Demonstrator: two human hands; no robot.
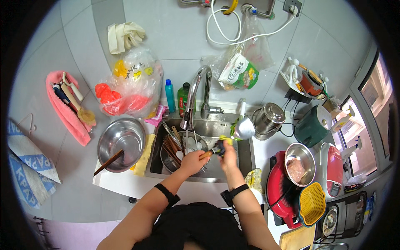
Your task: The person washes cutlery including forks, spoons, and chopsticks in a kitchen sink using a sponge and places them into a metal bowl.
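Note:
My left hand (pixel 193 163) grips the wooden handle (pixel 205 155) of a kitchen utensil above the steel sink (pixel 232 170). My right hand (pixel 229 155) holds a yellow scrubbing sponge (pixel 225 139) against the utensil's dark head (pixel 219 148); fingers and sponge partly hide that head. Left of it, a metal bowl (pixel 204 144) in the sink holds brown wooden chopsticks (pixel 170 149) and several spoons. Above the bowl, a thin stream of water runs from the gooseneck faucet (pixel 187 120).
A large steel basin (pixel 117 140) with a dark stick across it stands left. Bottles (pixel 169 95) stand behind the sink. At right are a steel pot (pixel 269 117), a red electric cooker (pixel 278 187), a bowl of raw meat (pixel 307 153) and a yellow basket (pixel 312 200).

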